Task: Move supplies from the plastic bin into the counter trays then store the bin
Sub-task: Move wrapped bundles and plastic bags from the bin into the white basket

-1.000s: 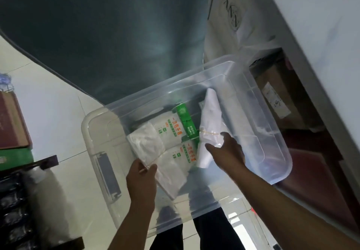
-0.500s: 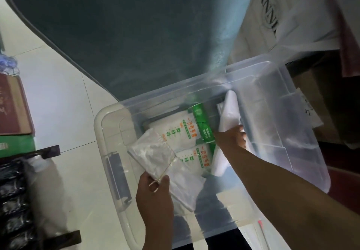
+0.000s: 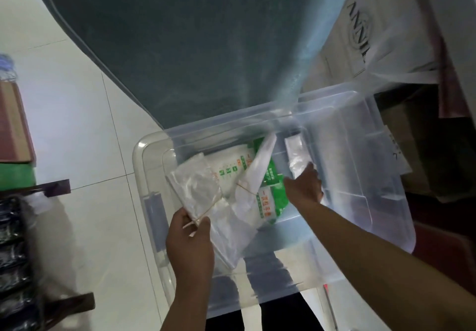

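A clear plastic bin sits low in front of me. Inside lie green-and-white glove packets and a white bundle tied with a rubber band. My left hand pinches a rubber-banded stack of clear plastic bags over the bin's left side. My right hand reaches into the bin's middle and closes on a small clear packet. The bin's right half holds nothing I can make out.
A dark rounded counter edge overhangs the bin. Cardboard boxes stand at the upper right, more boxes on dark shelving to the right. A red-and-green box and a dark rack sit left on the white tiled floor.
My right hand let go of the white tied bundle, which now leans across the glove packets, and moved right onto a small clear packet. The left hand keeps its bag stack.
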The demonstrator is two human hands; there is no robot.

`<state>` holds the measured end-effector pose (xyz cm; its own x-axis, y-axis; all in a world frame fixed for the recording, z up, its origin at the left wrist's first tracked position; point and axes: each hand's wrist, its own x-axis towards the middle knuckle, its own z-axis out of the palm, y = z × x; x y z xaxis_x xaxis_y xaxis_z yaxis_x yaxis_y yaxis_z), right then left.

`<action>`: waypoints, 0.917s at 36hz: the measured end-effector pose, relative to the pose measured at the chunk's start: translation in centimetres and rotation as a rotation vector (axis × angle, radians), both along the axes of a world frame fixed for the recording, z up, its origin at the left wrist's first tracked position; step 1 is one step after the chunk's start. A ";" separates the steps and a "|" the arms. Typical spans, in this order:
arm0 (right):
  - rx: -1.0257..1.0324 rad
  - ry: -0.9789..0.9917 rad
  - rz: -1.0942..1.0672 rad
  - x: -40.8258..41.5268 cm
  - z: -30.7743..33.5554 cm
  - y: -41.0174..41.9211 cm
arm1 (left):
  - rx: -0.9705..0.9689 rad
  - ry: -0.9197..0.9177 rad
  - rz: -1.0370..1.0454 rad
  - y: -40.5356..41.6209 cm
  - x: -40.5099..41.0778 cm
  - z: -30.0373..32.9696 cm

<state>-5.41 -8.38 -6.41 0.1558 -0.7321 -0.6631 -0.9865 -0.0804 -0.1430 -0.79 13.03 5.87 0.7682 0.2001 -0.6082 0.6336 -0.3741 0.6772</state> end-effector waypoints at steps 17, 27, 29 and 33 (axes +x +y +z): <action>0.017 0.130 -0.182 1.0 -4.4 -3.0 | -0.053 0.154 -0.001 -0.4 -0.8 -0.8; 0.227 -0.108 -0.246 0.4 2.0 -2.0 | -0.227 0.185 -0.012 0.6 1.8 5.4; 0.305 -0.173 -0.274 0.2 4.5 -1.8 | -0.267 0.207 -0.042 1.2 2.3 7.6; 0.493 -0.315 -0.297 -1.0 10.6 -0.8 | -0.294 0.211 -0.153 2.5 3.0 11.4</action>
